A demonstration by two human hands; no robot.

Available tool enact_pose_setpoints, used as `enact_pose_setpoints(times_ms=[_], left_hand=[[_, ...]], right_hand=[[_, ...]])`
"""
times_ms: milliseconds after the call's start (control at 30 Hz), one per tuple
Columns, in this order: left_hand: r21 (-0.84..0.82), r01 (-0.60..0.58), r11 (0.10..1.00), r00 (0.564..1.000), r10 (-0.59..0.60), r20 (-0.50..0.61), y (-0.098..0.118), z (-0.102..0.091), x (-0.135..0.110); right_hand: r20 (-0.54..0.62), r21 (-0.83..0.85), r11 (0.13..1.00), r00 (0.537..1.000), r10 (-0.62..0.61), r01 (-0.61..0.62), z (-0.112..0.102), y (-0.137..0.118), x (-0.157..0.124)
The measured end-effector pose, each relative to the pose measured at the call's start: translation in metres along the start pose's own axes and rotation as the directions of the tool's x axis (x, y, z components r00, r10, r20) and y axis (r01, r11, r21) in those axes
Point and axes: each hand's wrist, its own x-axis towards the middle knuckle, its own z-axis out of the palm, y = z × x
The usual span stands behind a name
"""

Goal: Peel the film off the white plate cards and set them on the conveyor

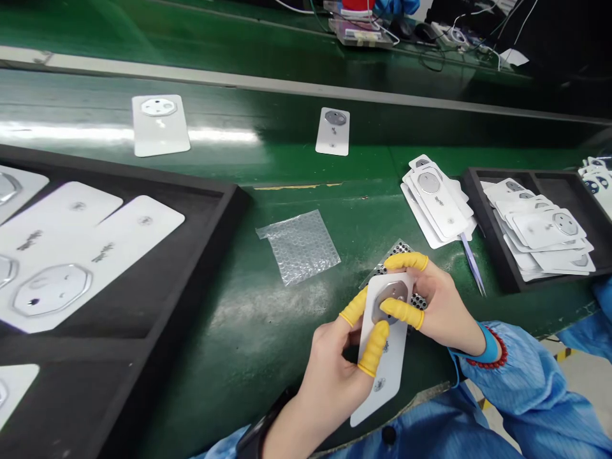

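White card held between both hands, just above the green surface: left hand pinches its lower part, right hand its top, yellow finger cots pressing a silvery disc, seemingly octagonal, partly hidden.

We look down on a green anti-static bench, with a pale metal rail running across toward 12 o'clock and a second green bench beyond. A band of light glare lies at 10 o'clock; grey floor with yellow-black tape shows at 4 o'clock.
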Motion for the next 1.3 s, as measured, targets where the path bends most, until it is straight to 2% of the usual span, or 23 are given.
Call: enact_pose_setpoints(times_ms=[167, 267, 367, 467, 633, 767, 933, 1100, 1300], left_hand=[[0.105, -0.025, 0.994, 0.999, 0.022, 0.037, -0.006, 0.0, -0.007], [0.094, 0.035, 0.995, 0.999, -0.038, 0.039, -0.006, 0.001, -0.007], [0.005, 0.12, 0.993, 0.991, -0.12, 0.059, -0.002, 0.001, -0.003], [-0.087, 0.185, 0.979, 0.981, -0.179, 0.073, 0.004, 0.0, 0.0], [-0.154, 0.264, 0.952, 0.962, -0.248, 0.115, 0.008, -0.001, 0.0], [-0.117, 0.251, 0.961, 0.965, -0.239, 0.108, 0.004, 0.0, -0.002], [-0.02, 0.165, 0.986, 0.984, -0.163, 0.066, 0.0, -0.001, -0.003], [-0.066, 0.201, 0.977, 0.977, -0.196, 0.08, 0.001, -0.002, 0.0], [-0.129, 0.224, 0.966, 0.975, -0.221, 0.039, 0.002, -0.004, 0.004]], right_hand=[[0.062, -0.133, 0.99, 0.997, -0.042, 0.05, -0.003, -0.006, 0.001], [0.111, -0.175, 0.983, 0.993, -0.043, 0.062, -0.003, -0.009, 0.001], [0.055, -0.201, 0.979, 0.998, -0.03, 0.04, -0.002, -0.008, 0.001], [0.033, -0.132, 0.991, 0.999, -0.009, 0.013, -0.002, -0.005, 0.001], [0.133, 0.019, 0.997, 0.988, 0.071, -0.075, -0.006, -0.004, 0.003], [0.155, -0.018, 0.997, 0.985, 0.08, -0.078, -0.007, -0.008, 0.003], [0.135, -0.061, 0.997, 0.989, 0.064, -0.056, -0.006, -0.01, 0.003], [0.134, -0.04, 0.998, 0.99, 0.047, -0.042, -0.005, -0.009, 0.003], [0.2, -0.058, 0.998, 0.98, 0.021, -0.009, -0.008, -0.014, -0.002]])
